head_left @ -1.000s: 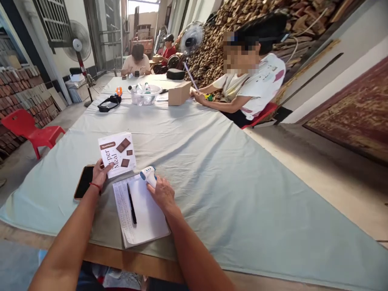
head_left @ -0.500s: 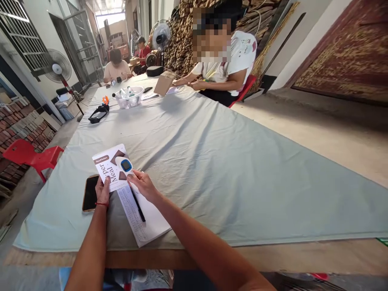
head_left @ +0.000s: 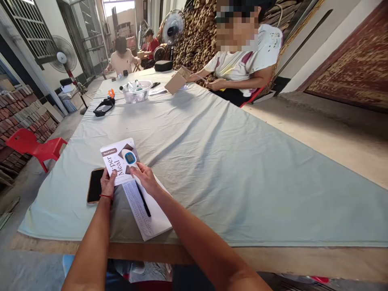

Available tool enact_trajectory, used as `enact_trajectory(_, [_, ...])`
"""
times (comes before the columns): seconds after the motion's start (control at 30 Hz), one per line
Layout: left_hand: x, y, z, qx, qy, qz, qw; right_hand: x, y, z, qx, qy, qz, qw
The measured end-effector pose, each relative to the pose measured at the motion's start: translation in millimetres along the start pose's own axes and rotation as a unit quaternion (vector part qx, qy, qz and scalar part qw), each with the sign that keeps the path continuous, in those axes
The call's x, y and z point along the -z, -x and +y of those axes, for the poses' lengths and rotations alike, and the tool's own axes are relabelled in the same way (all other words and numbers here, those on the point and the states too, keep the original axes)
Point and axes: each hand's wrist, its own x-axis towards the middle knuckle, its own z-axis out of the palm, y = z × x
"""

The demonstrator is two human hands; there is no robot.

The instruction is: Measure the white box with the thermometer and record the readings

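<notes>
My left hand (head_left: 108, 182) grips the lower left edge of a white box (head_left: 109, 163) printed "NutriMotion" and "Meal". In my right hand (head_left: 144, 177) is a white infrared thermometer (head_left: 131, 158) with a blue-rimmed display, held over the right side of the box. Below them lies a sheaf of paper (head_left: 157, 220), part of it covered in small writing. A black pen (head_left: 144, 202) rests on top of the paper. Just left of my left hand, a dark-screened phone (head_left: 94, 188) lies on the cloth, partly behind my wrist.
A grey-green cloth (head_left: 242, 173) covers the long table. Farther up stand a clear basin (head_left: 136, 95) with bottles, a black strapped device (head_left: 104, 107) and an orange item (head_left: 111, 93). A person (head_left: 242, 72) sits at the right edge near a cardboard piece (head_left: 177, 81). A red chair (head_left: 39, 147) stands left.
The whole view has shifted slightly, so the table and things sit higher and farther right. Both hands keep their hold on the box and the thermometer.
</notes>
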Motion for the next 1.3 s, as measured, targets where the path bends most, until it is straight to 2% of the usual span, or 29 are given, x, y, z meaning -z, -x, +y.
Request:
enact_trajectory(0.17, [-2,3,4,0.005,0.013,0.002,1.0,0,4,3,0.004,0.001,-0.003,1.0])
enact_trajectory(0.37, [-3,4,7,0.01,0.016,0.002,1.0,-3,5,2,-0.034,-0.018,-0.007,0.999])
enact_trajectory(0.53, [-2,4,7,0.026,0.003,-0.005,1.0,14,17,-10,-0.011,0.007,-0.02,1.0])
enact_trajectory(0.6, [-2,4,7,0.031,-0.013,-0.004,0.999,26,23,-14,-0.011,0.034,-0.006,0.999])
enact_trajectory(0.73, [-2,5,10,0.029,-0.048,0.005,0.998,52,35,-18,-0.052,0.066,0.019,0.996])
enact_trajectory(0.83, [-4,7,14,0.032,-0.049,-0.003,0.998,65,41,-14,-0.051,0.085,0.054,0.994])
enact_trajectory(1.07, [-4,13,12,0.031,-0.026,0.001,0.999,80,48,8,-0.098,0.099,0.134,0.981])
enact_trajectory(1.3, [-3,19,1,-0.003,-0.005,0.039,0.999,90,55,21,-0.104,0.135,0.148,0.974])
